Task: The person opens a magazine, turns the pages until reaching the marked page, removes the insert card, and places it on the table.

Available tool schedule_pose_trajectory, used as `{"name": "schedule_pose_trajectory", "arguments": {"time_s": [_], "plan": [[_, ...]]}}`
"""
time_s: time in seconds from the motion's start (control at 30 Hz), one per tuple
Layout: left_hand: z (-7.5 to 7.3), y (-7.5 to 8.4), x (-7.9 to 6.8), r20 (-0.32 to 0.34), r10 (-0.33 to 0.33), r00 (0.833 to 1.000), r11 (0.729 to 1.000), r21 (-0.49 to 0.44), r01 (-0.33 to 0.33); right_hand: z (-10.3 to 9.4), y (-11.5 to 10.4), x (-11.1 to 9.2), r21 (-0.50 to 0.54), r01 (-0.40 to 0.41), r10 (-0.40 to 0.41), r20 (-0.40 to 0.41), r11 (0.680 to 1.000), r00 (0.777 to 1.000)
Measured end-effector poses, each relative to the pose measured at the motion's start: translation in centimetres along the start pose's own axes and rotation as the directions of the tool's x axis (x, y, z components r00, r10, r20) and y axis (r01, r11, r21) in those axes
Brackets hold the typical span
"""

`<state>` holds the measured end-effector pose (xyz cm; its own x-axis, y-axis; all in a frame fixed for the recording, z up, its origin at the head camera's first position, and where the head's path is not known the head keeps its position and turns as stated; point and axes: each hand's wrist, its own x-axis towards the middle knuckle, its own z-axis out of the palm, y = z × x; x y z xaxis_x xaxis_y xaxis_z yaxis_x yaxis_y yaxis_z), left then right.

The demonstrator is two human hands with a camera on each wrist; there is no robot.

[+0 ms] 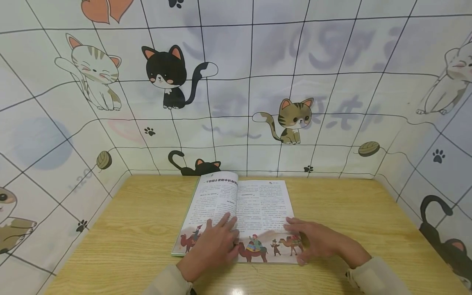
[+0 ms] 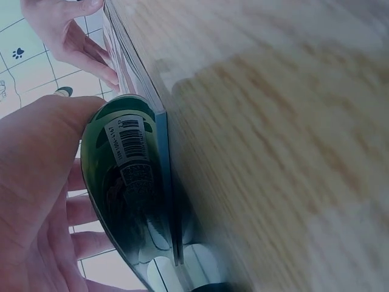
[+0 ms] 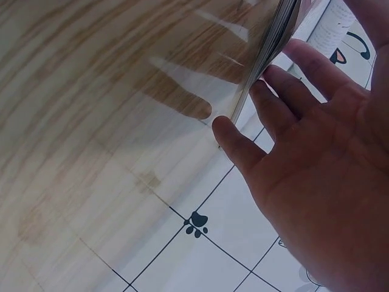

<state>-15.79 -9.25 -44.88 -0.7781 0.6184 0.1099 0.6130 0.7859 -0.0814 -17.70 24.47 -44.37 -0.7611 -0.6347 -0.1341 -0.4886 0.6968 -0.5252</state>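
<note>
An open magazine lies on the wooden table, its pages printed with text and camel drawings along the bottom. My left hand rests on the lower part of the left page close to the fold, fingers extended. In the left wrist view, the magazine's green back cover with a barcode bows up from the table beside that hand. At the right page's outer edge is my right hand, its fingertips on the margin and its thumb near the lower corner. The right wrist view shows its outstretched fingers along the page edges.
The wooden table extends to both sides of the magazine. Behind it and at the sides stand white walls with a grid, cartoon cats and paw prints. The magazine's top edge lies close to the back wall.
</note>
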Motion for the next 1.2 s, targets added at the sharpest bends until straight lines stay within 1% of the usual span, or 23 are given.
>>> {"name": "schedule_pose_trajectory", "arguments": {"time_s": [0.13, 0.3, 0.57, 0.7, 0.9, 1.13, 1.2], "plan": [[0.08, -0.07, -0.08, -0.009, 0.006, 1.000, 1.000, -0.004, -0.006, -0.02, 0.00, 0.08, 0.001, -0.005, 0.005, 0.005, 1.000, 1.000], [0.09, -0.09, -0.10, -0.007, 0.005, 1.000, 1.000, -0.009, -0.005, -0.14, 0.03, 0.21, -0.003, 0.015, -0.015, 0.004, 1.000, 1.000], [-0.04, -0.36, 0.01, 0.017, -0.013, 1.000, 0.999, -0.032, 0.013, -0.25, -0.06, 0.36, 0.016, 0.004, -0.004, -0.001, 1.000, 1.000], [-0.01, -0.40, 0.02, 0.005, -0.014, 1.000, 0.999, -0.040, 0.015, -0.17, 0.00, 0.47, 0.016, -0.013, 0.013, -0.005, 1.000, 1.000], [-0.05, -0.27, -0.01, -0.002, -0.012, 1.000, 0.999, -0.048, 0.012, -0.20, -0.15, 0.48, 0.027, 0.003, -0.002, -0.016, 1.000, 1.000], [-0.28, 0.10, 0.11, -0.059, 0.017, 0.998, 0.999, -0.039, -0.019, -0.45, -0.22, 0.40, 0.035, -0.020, 0.021, -0.008, 0.999, 1.000], [-0.33, 0.25, 0.13, -0.061, 0.019, 0.998, 0.999, -0.032, -0.021, -0.59, -0.26, 0.48, 0.022, -0.005, 0.005, -0.014, 1.000, 1.000]]}}
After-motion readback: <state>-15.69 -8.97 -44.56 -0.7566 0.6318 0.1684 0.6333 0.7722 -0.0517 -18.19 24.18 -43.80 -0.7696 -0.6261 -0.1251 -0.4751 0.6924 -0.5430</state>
